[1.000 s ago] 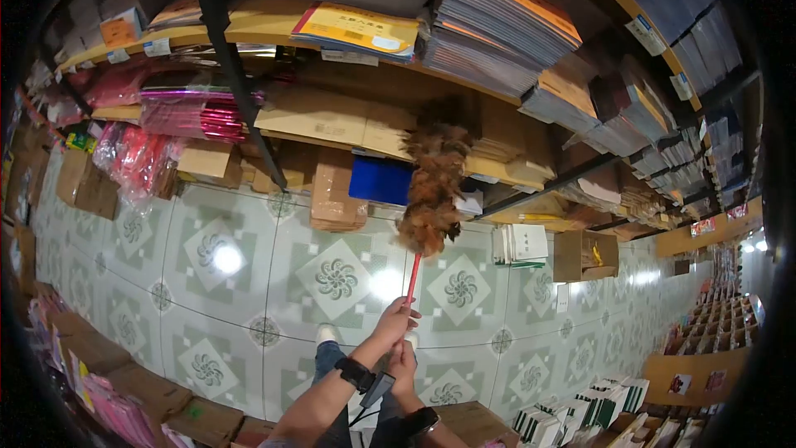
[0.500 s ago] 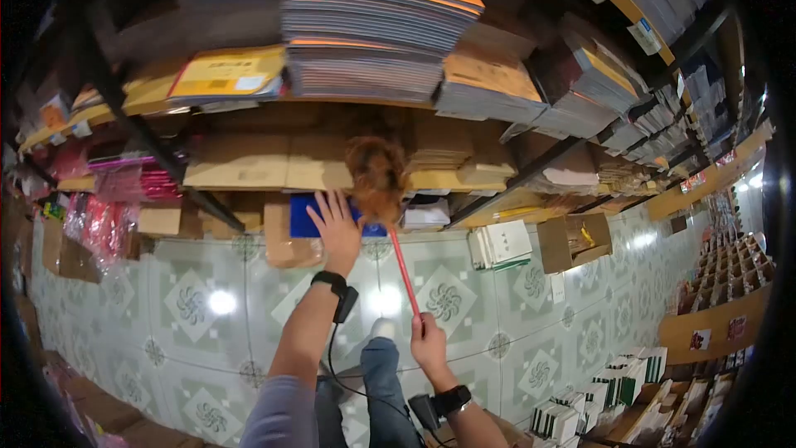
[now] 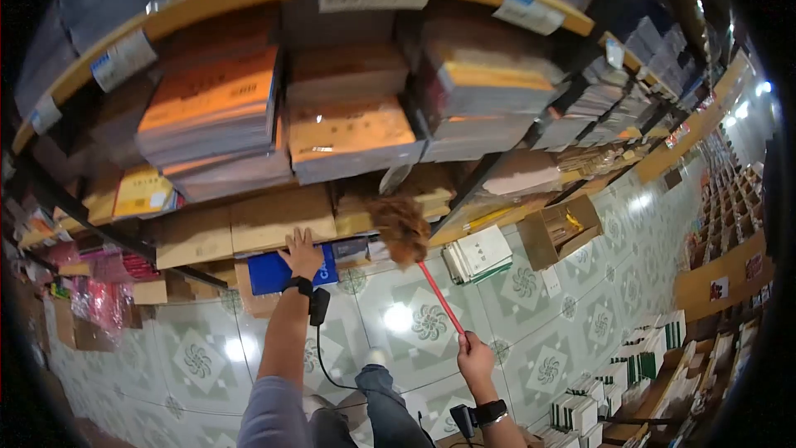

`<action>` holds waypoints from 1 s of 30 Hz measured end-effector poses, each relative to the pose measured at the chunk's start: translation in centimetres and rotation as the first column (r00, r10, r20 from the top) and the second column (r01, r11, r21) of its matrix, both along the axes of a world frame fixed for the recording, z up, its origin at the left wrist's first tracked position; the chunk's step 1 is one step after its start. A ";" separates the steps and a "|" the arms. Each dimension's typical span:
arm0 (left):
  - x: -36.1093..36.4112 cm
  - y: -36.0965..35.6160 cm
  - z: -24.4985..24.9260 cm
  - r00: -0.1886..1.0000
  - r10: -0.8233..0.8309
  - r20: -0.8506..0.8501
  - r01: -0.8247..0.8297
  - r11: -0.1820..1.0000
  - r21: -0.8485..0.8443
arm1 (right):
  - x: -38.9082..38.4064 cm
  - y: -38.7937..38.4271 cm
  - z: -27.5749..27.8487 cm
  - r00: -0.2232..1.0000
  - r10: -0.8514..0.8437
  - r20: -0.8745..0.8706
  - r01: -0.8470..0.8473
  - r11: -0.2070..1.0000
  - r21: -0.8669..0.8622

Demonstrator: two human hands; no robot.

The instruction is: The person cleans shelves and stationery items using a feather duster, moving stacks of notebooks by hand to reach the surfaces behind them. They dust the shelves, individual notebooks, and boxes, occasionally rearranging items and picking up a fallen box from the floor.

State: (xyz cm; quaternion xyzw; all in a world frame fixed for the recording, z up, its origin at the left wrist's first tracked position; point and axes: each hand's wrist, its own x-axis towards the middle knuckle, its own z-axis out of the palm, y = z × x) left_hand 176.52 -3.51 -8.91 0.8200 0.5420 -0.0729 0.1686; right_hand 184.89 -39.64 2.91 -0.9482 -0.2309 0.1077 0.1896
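My right hand (image 3: 475, 362) is closed around the thin red handle of a feather duster (image 3: 402, 231). The brown feather head overlaps the front edge of the lower shelf, beside a stack of brown paper goods (image 3: 356, 222). My left hand (image 3: 303, 257) has its fingers spread, fingertips at the front edge of flat brown cardboard-coloured stacks (image 3: 278, 220). Behind and below that hand sits a blue box (image 3: 267, 274) with white lettering. Above, the shelf carries orange-covered booklets (image 3: 352, 129) in thick piles, and a yellow booklet (image 3: 143, 191) lies farther left.
White books with green edges (image 3: 481, 255) and an open cardboard box (image 3: 560, 232) stand on the tiled floor (image 3: 431, 323) to the right. Dark metal shelf posts (image 3: 54, 191) slant down at the left. More white books (image 3: 576, 406) line the lower right.
The view has shifted right along the shelves. The duster's head has moved right along the lower shelf edge, and my left hand now reaches the brown stacks' edge above the blue box.
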 end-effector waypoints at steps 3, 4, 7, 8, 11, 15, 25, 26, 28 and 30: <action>-1.1 -1.2 4.8 1.000 -0.019 -0.011 0.017 0.984 -0.177 | -0.3 -1.7 -0.2 0.995 -0.086 -0.042 0.087 0.996 0.011; -1.8 -2.0 6.1 0.999 -0.038 -0.030 0.031 0.978 -0.206 | -1.2 -2.0 -1.2 0.996 -0.082 -0.042 0.084 0.995 0.061; -4.9 -4.7 9.5 0.989 -0.120 -0.091 0.098 0.973 -0.211 | -2.3 -2.6 -0.8 0.997 -0.028 -0.073 0.033 0.997 0.067; -6.7 -4.4 7.9 0.989 -0.114 -0.098 0.091 0.973 -0.213 | -2.5 -2.9 -0.4 0.997 0.005 -0.083 -0.003 1.000 0.025; -11.6 -5.1 5.6 0.995 -0.099 -0.030 0.097 0.994 -0.045 | -1.6 -4.4 -2.0 0.998 -0.025 -0.065 0.027 0.999 0.022; -14.8 -8.4 17.2 0.816 0.333 0.472 -0.322 0.941 -0.109 | -1.1 -2.9 -2.1 0.991 -0.075 -0.112 0.095 0.978 0.188; -25.4 -7.8 12.4 0.323 0.589 0.741 -0.511 0.768 -0.387 | -6.0 5.1 -1.6 0.880 0.462 -0.113 -0.454 0.886 0.093; -26.3 -7.8 13.2 0.279 0.584 0.763 -0.503 0.765 -0.402 | -6.3 5.8 -1.4 0.894 0.428 -0.130 -0.422 0.904 0.073; -27.9 -7.9 16.1 0.206 0.649 0.732 -0.477 0.720 -0.504 | -7.1 7.3 -1.6 0.933 0.354 -0.070 -0.342 0.929 0.140; -30.0 -7.6 16.2 0.132 0.707 0.694 -0.474 0.660 -0.583 | -8.7 8.5 -0.4 0.928 0.367 -0.064 -0.350 0.918 0.188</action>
